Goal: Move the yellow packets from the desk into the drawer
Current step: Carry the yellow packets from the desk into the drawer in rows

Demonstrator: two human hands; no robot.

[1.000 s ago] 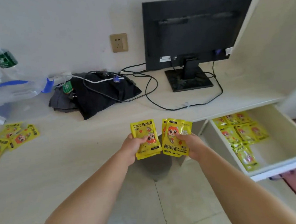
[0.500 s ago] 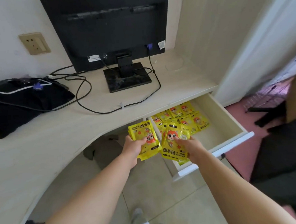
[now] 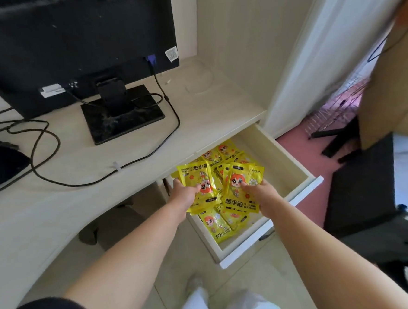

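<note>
as left hand [image 3: 184, 196] and right hand [image 3: 261, 196] grip yellow packets [image 3: 237, 201] over the drawer [image 3: 285, 163], monitor [image 3: 69, 43] and cable [image 3: 178, 122] occupy the desk [image 3: 207, 110]

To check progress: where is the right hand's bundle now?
Head view, centre: the right hand holds its bundle over the open drawer, just right of the left hand with its own stack, above loose packets inside.

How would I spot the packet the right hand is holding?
Find the open drawer under the desk. Above its yellow pile, the right hand holds a packet. Its big black characters sit at the bottom; its neighbour's sit on top.
</note>
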